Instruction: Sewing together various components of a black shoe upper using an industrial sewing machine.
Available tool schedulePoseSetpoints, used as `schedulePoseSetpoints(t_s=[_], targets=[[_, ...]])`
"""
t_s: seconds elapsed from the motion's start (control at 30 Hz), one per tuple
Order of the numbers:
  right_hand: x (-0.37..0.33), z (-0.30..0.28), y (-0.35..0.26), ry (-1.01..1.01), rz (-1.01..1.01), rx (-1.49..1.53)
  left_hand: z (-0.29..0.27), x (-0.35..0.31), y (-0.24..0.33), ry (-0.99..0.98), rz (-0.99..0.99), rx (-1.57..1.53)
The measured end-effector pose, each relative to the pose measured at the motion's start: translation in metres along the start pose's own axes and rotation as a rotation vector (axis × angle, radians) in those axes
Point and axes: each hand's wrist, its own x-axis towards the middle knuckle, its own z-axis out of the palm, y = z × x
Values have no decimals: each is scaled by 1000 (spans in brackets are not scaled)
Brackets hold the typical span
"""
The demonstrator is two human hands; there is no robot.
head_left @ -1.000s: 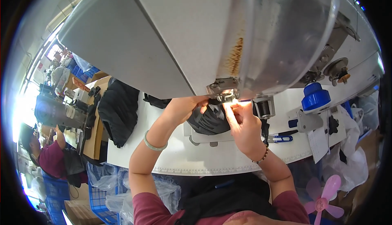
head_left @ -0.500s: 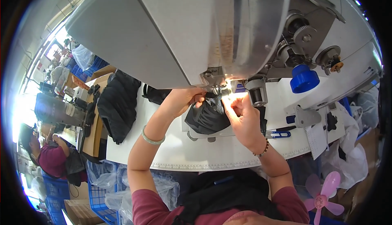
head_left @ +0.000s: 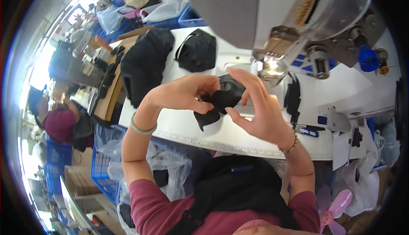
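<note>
Between my hands, in front of the sewing machine (head_left: 279, 34), is a small black fabric piece (head_left: 231, 91) with a curved, folded shape and a loose flap hanging down. My left hand (head_left: 189, 92) pinches its left side with thumb and fingers. On the other side, my right hand (head_left: 262, 109) is open, thumb and fingers spread around the piece's right edge; whether the fingertips touch it I cannot tell. The machine's lit needle area (head_left: 272, 66) lies just beyond my right fingers, apart from the fabric.
Black fabric pieces lie left on the white table (head_left: 179, 128): a large heap (head_left: 147, 64) and a smaller piece (head_left: 198, 51). Blue-handled snips (head_left: 309, 131) and a black strip (head_left: 292, 98) lie right. A pink fan (head_left: 334, 209) stands lower right. A co-worker (head_left: 61, 120) sits far left.
Both hands have come away from the needle area toward me, bringing the black fabric along. My right fingers have spread. The whole view has shifted, with the machine now farther right.
</note>
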Motion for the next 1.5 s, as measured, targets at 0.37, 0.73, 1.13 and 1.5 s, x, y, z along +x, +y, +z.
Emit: schedulePoseSetpoints(t_s=[0.37, 0.73, 1.13, 1.5], targets=[[45, 13, 13, -531, 483, 513, 8, -37, -16, 396, 194, 37], [-7, 39, 6, -20, -683, -447, 23, -34, -36, 557, 240, -270], [-2, 41, -24, 5, 166, 326, 43, -50, -51, 614, 224, -184], [-24, 92, -14, -586, -180, 313, 61, -92, -189, 856, -51, -1183]])
